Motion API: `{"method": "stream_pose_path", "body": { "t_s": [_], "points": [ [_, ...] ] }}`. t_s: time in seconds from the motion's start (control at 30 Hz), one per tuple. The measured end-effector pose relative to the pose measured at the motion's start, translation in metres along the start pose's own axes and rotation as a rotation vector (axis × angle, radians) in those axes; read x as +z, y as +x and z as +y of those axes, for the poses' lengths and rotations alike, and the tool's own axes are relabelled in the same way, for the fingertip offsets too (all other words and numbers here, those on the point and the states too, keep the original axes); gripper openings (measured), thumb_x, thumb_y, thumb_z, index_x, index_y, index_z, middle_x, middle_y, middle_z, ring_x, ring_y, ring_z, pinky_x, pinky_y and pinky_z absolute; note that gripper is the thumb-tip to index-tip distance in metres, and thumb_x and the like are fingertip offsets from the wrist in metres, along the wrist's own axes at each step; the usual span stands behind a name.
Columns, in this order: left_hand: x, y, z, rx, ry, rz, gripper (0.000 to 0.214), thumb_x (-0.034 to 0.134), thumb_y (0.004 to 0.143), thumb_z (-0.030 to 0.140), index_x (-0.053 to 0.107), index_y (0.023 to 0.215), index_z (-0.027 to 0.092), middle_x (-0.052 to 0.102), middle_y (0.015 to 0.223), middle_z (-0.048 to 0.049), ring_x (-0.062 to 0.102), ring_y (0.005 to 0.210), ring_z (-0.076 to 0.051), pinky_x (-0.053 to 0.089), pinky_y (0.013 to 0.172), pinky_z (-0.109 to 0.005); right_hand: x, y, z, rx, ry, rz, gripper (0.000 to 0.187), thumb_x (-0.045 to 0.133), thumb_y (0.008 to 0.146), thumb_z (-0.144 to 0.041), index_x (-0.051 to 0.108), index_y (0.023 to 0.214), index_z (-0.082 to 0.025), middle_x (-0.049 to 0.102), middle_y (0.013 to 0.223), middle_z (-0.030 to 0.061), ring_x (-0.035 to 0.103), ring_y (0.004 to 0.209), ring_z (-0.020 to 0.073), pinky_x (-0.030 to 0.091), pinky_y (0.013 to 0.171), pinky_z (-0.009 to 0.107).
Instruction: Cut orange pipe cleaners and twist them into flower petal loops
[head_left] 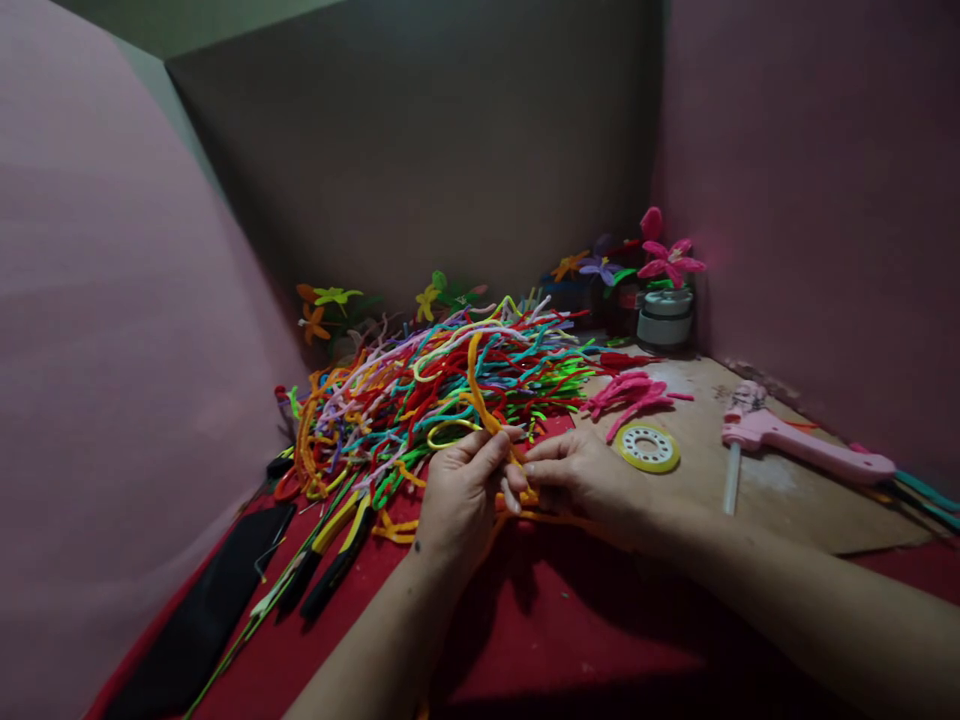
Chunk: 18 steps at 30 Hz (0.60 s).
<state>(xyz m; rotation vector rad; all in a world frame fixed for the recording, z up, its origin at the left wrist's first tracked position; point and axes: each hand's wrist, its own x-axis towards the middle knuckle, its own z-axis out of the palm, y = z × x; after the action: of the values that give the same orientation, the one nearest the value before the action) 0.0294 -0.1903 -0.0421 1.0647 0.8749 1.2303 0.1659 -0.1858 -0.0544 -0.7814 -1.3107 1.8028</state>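
Between finger and thumb, my left hand (466, 488) pinches an orange pipe cleaner (480, 385), whose bent upper part rises above the hand. Close against it on the right, my right hand (576, 478) has its fingertips closed on the lower part of the same orange strand. My fingers hide how the strand is bent or twisted there. More orange pipe cleaners (396, 528) lie under and beside my hands on the red cloth (570, 620). Just behind rises a big heap of many-coloured pipe cleaners (420, 380).
Pliers with yellow-and-black handles (330, 550) and a black flat object (202, 610) lie left. On the right are a yellow tape roll (649, 448), a pink glue gun (810, 445) on a board (780, 500), and pink pipe cleaners (630, 395). Behind stands a pot (665, 318) with a pink flower (671, 260).
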Motion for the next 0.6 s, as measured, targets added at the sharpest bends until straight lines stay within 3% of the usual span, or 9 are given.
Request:
{"method": "stream_pose_path", "body": {
  "t_s": [0.17, 0.27, 0.43, 0.6],
  "points": [
    [-0.001, 0.001, -0.001, 0.023, -0.050, -0.017, 0.018, 0.057, 0.076, 0.028, 0.059, 0.083, 0.012, 0.057, 0.049, 0.0008, 0.048, 0.033, -0.008, 0.041, 0.037, -0.020, -0.006, 0.004, 0.003, 0.042, 0.161, -0.184, 0.018, 0.053, 0.076, -0.026, 0.059, 0.072, -0.010, 0.059, 0.073, 0.0066, 0.052, 0.052, 0.0086, 0.037, 0.043, 0.018],
    [-0.002, 0.001, 0.001, 0.025, -0.066, -0.043, 0.017, 0.058, 0.075, 0.027, 0.059, 0.082, 0.012, 0.057, 0.049, 0.0007, 0.050, 0.035, -0.008, 0.042, 0.039, -0.020, -0.011, 0.007, 0.005, 0.063, 0.257, -0.256, 0.018, 0.051, 0.078, -0.023, 0.060, 0.075, -0.008, 0.057, 0.073, 0.0066, 0.049, 0.051, 0.0061, 0.036, 0.043, 0.016],
    [-0.002, 0.000, 0.004, 0.035, -0.080, -0.058, 0.015, 0.058, 0.075, 0.025, 0.060, 0.080, 0.011, 0.058, 0.050, -0.0002, 0.051, 0.036, -0.007, 0.042, 0.040, -0.018, -0.013, 0.007, 0.006, 0.113, 0.319, -0.221, 0.011, 0.053, 0.077, -0.016, 0.060, 0.074, -0.007, 0.054, 0.071, 0.0050, 0.043, 0.052, 0.0042, 0.032, 0.043, 0.013],
    [-0.002, 0.001, 0.008, 0.062, -0.108, -0.051, 0.014, 0.061, 0.072, 0.024, 0.060, 0.076, 0.011, 0.061, 0.058, -0.0028, 0.056, 0.043, -0.011, 0.043, 0.038, -0.019, -0.011, 0.006, 0.004, 0.108, 0.462, -0.282, 0.017, 0.047, 0.082, -0.019, 0.061, 0.083, -0.009, 0.053, 0.076, 0.0052, 0.047, 0.059, 0.0064, 0.036, 0.047, 0.015]
  ]
}}
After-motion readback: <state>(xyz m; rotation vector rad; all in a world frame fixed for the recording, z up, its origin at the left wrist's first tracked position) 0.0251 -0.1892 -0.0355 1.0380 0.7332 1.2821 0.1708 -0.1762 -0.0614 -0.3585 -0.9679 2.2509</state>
